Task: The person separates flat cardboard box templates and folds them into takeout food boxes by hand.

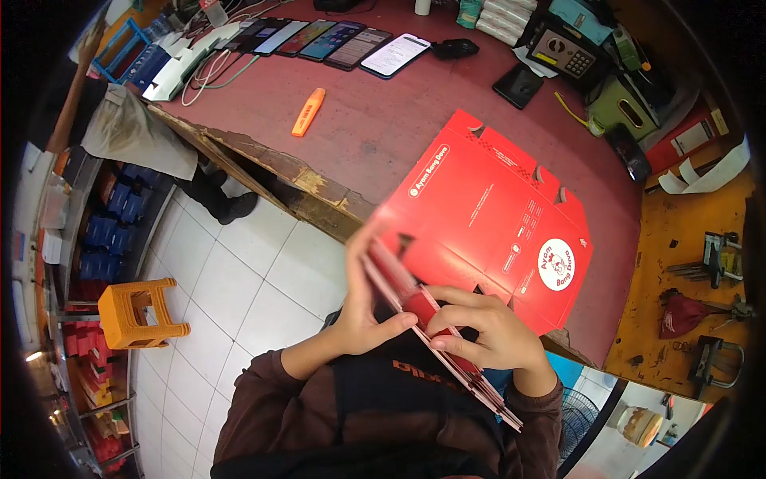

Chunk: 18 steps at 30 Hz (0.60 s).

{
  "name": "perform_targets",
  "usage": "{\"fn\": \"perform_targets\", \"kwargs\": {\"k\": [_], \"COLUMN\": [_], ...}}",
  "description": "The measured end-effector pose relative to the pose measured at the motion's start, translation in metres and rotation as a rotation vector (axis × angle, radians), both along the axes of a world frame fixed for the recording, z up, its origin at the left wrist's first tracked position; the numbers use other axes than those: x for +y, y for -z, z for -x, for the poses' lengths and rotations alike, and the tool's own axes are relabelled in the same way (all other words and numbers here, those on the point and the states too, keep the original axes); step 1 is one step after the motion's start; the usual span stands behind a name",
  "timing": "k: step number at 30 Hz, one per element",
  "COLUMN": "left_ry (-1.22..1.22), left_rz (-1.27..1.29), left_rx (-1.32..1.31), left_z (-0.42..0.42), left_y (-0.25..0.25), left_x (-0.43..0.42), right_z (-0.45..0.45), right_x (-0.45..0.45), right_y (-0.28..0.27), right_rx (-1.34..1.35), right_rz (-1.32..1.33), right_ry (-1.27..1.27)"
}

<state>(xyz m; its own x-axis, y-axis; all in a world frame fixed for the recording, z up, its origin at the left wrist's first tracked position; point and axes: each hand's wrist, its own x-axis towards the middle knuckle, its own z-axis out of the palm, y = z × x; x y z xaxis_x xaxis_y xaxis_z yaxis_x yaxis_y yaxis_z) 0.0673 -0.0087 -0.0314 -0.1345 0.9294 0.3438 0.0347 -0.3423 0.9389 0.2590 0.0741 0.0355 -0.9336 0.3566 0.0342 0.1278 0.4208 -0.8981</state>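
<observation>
A large flat red cardboard sheet (471, 207) with a round white logo lies over the table's front edge. Close to my body, several folded cardboard pieces (399, 283) stand on edge in a stack, tilted down to the right. My left hand (363, 299) is wrapped round the left end of this stack, its thumb on the near side and its fingers blurred at the far side. Bent over the stack's upper edge, my right hand (483, 323) pinches the cardboard between thumb and fingers.
On the red table (383, 152) lie an orange highlighter (308, 112), a row of phones (395, 55), cables and a black phone (518, 85). A safe (562, 49) stands at the back right. A person (144, 136) stands at left, near an orange stool (140, 313).
</observation>
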Motion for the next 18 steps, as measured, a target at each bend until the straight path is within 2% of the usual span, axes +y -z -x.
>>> {"fn": "perform_targets", "kwargs": {"k": [4,6,7,10,12,16,18], "left_ry": [-0.004,-0.010,-0.011,-0.011,-0.014,-0.028,-0.031], "left_rz": [-0.005,0.005,0.005,0.036,0.060,0.039,0.039], "left_rx": [-0.026,-0.133,-0.133,-0.094,-0.066,-0.026,-0.029], "left_z": [-0.003,-0.006,-0.006,-0.006,-0.006,-0.005,-0.006], "left_y": [-0.001,-0.002,-0.002,-0.003,-0.004,-0.001,-0.002], "left_x": [0.000,0.000,-0.001,-0.002,-0.002,0.000,-0.001], "right_z": [0.001,0.005,0.006,0.004,-0.003,0.000,0.000], "right_x": [-0.001,-0.006,-0.007,-0.007,-0.002,-0.001,0.000], "right_y": [-0.003,-0.010,-0.009,-0.005,-0.003,-0.006,-0.002], "right_rx": [0.001,0.053,0.053,0.095,-0.069,-0.093,-0.014], "right_rz": [0.024,0.255,0.255,0.152,-0.169,-0.101,-0.073], "right_ry": [0.002,0.167,0.166,0.217,-0.010,-0.055,-0.044]}}
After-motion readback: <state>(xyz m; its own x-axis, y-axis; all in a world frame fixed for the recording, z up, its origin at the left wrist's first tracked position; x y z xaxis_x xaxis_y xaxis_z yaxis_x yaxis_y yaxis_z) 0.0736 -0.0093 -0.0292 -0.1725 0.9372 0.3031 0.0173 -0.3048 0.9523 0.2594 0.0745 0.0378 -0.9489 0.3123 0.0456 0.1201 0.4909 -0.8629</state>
